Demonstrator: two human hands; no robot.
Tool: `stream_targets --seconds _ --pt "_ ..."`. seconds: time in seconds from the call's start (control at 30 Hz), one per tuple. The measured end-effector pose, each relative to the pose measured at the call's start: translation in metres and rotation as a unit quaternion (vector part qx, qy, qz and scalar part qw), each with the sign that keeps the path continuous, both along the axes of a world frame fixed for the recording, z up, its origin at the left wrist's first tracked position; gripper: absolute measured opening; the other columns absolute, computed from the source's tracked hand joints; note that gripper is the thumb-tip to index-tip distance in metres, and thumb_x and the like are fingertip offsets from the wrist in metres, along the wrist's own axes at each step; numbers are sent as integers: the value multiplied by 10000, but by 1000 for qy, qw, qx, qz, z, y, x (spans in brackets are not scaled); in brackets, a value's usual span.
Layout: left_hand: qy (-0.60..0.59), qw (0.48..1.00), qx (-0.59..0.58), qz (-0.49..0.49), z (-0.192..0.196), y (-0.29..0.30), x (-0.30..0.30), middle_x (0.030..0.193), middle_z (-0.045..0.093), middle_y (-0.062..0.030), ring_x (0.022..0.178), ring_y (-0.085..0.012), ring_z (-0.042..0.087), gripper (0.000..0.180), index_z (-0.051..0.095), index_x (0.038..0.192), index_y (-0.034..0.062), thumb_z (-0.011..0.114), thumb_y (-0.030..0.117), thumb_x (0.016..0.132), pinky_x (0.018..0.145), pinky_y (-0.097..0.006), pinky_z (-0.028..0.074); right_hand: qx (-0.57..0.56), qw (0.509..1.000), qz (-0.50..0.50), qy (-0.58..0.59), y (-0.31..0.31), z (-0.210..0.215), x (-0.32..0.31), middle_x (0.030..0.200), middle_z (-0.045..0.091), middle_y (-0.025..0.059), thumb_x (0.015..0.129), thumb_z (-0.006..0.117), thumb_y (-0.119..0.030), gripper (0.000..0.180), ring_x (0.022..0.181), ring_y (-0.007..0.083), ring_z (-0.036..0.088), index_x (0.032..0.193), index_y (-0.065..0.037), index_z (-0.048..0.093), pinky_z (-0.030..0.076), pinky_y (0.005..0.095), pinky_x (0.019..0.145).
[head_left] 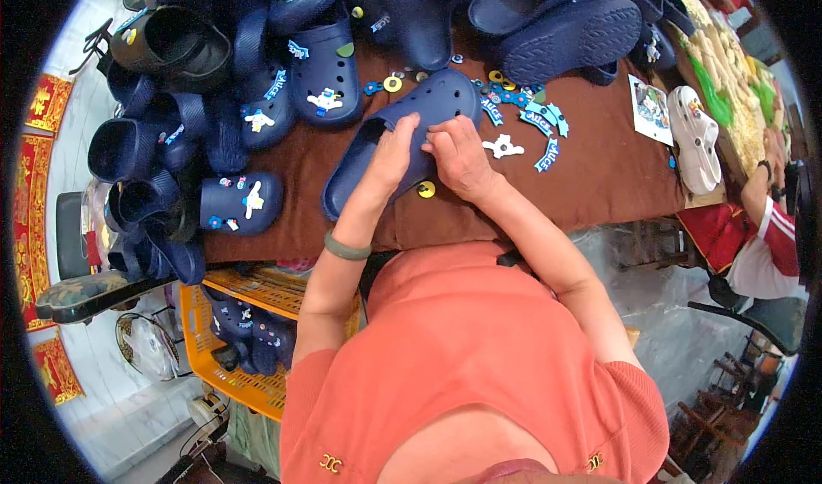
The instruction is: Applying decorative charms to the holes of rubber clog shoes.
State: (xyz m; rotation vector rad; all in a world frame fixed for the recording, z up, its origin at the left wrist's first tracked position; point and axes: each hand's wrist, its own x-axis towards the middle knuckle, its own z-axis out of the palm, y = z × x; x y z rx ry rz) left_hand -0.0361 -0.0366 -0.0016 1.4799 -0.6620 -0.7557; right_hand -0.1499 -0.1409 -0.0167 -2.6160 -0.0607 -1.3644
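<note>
At the far left, dark clogs crowd into a pile (124, 150) along the edge of the brown cloth (608, 188). Just right of it, a trimmed clog (218, 203) lies with small charms on its upper, and below the table edge an orange crate (201, 347) holds more dark footwear. Farther in, another trimmed clog, the tagged one (330, 68), wears a blue tag and a white figure.

Next comes the left hand (392, 154), at the opening of the navy clog (445, 97). It grasps the edge of the upper, thumb on top; its other fingers are mostly hidden. The navy clog lies on the cloth in front of the person, toe pointing away and to the right, its uncovered holes bare. The right hand (461, 157) has its fingers bent together against the upper; whether a charm is pinched there I cannot tell.

The step in hand appears to be seating a charm in a hole, early on for this clog. The next move calls for firm pressure from above with support inside.

Near the clog's side lies a yellow disc (426, 190); to the right wait a loose white charm (503, 146) and blue tags (546, 152). Beyond are a picture card (651, 109) and a white clog (692, 133).
</note>
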Motion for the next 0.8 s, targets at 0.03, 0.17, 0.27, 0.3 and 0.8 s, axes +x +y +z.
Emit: stream_targets --seconds 0.03,0.17,0.27,0.3,0.8 --pt "-28 999 -14 9 -2 -2 -2 1074 647 -66 990 -150 590 401 642 1108 -12 470 323 972 895 -293 445 33 999 6 10 0 -1 -2 951 533 138 771 687 -89 233 839 316 514 939 -26 538 440 409 749" --pt "-48 999 -18 15 -4 -3 1 1035 660 -78 959 -154 602 395 653 1074 -22 480 316 965 871 -299 460 123 992 29 4 2 2 -4 973 534 154 767 714 -77 277 891 338 528 961 -18 526 449 406 791" --pt "-139 990 6 -21 -32 -8 14 1007 636 -268 933 -401 618 320 570 1109 18 404 260 982 777 -457 467 193 979 50 34 6 11 -10 991 531 167 773 728 -77 295 936 354 521 969 -20 515 433 417 830" --pt "-219 975 10 -20 -43 -6 17 979 634 -276 905 -426 611 286 563 1104 32 421 242 971 754 -479 467 219 972 61 51 5 15 -12 991 529 168 780 726 -82 293 940 354 517 973 -22 513 427 416 836" --pt "-188 981 12 37 -2 -2 7 591 500 -254 543 -363 551 380 572 827 -64 492 288 948 532 -440 398 194 979 36 46 8 8 -20 992 597 130 743 766 -112 389 939 315 579 1082 -42 588 455 396 828"
